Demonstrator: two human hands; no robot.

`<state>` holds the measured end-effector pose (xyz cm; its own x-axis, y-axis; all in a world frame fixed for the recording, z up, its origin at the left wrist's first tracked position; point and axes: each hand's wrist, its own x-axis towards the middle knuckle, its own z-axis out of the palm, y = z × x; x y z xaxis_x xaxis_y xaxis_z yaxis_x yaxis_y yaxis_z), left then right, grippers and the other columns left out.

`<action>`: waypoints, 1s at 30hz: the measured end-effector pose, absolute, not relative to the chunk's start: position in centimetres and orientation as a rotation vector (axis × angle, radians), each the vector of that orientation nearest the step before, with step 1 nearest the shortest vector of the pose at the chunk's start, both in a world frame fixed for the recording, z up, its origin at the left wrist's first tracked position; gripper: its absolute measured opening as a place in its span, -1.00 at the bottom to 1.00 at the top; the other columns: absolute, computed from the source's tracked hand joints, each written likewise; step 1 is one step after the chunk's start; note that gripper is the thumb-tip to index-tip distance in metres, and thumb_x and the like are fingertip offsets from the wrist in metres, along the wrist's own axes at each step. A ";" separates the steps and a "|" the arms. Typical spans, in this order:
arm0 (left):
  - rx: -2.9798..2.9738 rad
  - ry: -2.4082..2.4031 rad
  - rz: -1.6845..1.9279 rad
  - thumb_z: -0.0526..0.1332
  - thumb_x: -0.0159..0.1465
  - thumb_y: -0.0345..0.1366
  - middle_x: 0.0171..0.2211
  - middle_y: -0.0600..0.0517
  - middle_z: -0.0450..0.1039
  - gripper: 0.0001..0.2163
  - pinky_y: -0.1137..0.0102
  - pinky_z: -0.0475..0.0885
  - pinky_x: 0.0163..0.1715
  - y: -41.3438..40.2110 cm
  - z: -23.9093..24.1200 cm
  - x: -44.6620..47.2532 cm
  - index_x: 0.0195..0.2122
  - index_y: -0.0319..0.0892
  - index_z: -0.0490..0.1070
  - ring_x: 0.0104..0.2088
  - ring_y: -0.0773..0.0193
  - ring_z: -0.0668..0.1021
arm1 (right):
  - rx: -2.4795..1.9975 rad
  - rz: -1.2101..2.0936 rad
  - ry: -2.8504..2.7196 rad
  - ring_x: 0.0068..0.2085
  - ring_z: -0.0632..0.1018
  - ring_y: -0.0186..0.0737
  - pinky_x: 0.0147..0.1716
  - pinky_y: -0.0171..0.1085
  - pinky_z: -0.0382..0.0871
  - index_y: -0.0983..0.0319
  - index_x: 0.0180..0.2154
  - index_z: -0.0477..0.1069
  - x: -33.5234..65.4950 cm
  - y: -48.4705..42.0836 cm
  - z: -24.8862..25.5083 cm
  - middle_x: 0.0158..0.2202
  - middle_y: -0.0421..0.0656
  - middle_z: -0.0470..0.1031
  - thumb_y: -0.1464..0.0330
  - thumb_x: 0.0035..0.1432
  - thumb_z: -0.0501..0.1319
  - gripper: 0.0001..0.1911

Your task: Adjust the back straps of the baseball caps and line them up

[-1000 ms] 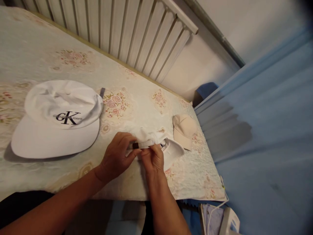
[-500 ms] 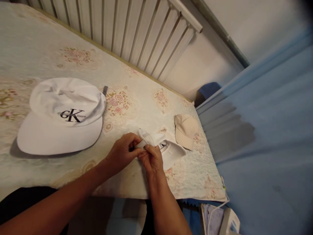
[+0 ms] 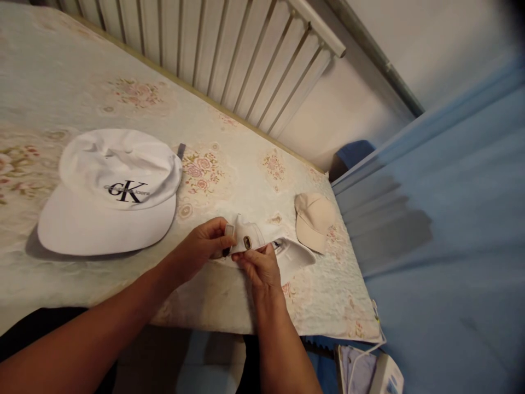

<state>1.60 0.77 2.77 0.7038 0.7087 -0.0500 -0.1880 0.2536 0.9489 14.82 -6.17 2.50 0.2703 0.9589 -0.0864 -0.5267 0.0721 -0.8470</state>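
Note:
A white cap (image 3: 294,261) lies upturned between my hands, its brim pointing right and its inside partly showing. My left hand (image 3: 209,239) pinches the end of the cap's back strap (image 3: 229,231) between thumb and fingers. Beside it, a dark-rimmed oval metal eyelet (image 3: 247,242) shows on the cap's back. My right hand (image 3: 262,266) grips the cap's rear edge just below that eyelet, thumb on top. To the left rests a larger-looking white cap (image 3: 110,191) with black letters on its front. A beige cap (image 3: 315,219) sits beyond the held cap's brim.
All three caps are on a floral bedspread (image 3: 229,180). A slatted white rail (image 3: 213,49) runs along the far side. A blue curtain (image 3: 443,230) hangs at right, with a dark blue item (image 3: 355,153) near its corner. A white box (image 3: 385,375) stands low at right.
My left hand has drawn the strap end slightly left, away from my right hand. The oval eyelet, covered before, now shows. The view has shifted a little.

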 end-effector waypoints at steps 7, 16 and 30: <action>1.090 0.530 0.619 0.26 0.12 -0.22 -0.60 0.15 0.39 -0.80 0.49 0.02 -0.62 0.8 2.3 1.7 -0.43 -0.15 0.24 -0.64 0.45 0.26 | -0.938 1.237 -0.555 -0.52 0.46 -0.33 -0.57 -0.34 0.41 0.26 -0.34 0.47 14.8 -6.1 2.1 -0.46 -0.22 0.53 0.49 -0.28 0.33 -0.70; 1.114 0.537 0.643 0.21 0.21 -0.14 -0.59 0.14 0.37 -0.78 0.48 0.01 -0.60 0.9 2.0 1.6 -0.42 -0.17 0.29 -0.62 0.45 0.27 | -0.905 1.266 -0.570 -0.44 0.51 -0.26 -0.53 -0.32 0.42 0.25 -0.33 0.47 15.0 -6.0 1.9 -0.42 -0.17 0.53 0.39 -0.18 0.34 -0.74; 1.120 0.566 0.675 0.22 0.21 -0.13 -0.58 0.14 0.37 -0.77 0.49 0.10 -0.57 0.9 2.3 1.4 -0.45 -0.18 0.34 -0.58 0.45 0.29 | -0.884 1.267 -0.617 -0.44 0.51 -0.28 -0.44 -0.27 0.49 0.29 -0.27 0.49 15.2 -6.0 1.6 -0.38 -0.15 0.54 0.32 -0.12 0.41 -0.68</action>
<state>1.40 0.89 2.31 0.6731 0.7358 -0.0747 -0.2020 0.2802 0.9384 15.17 -5.99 1.61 0.2162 0.9737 -0.0726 -0.5427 0.0580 -0.8379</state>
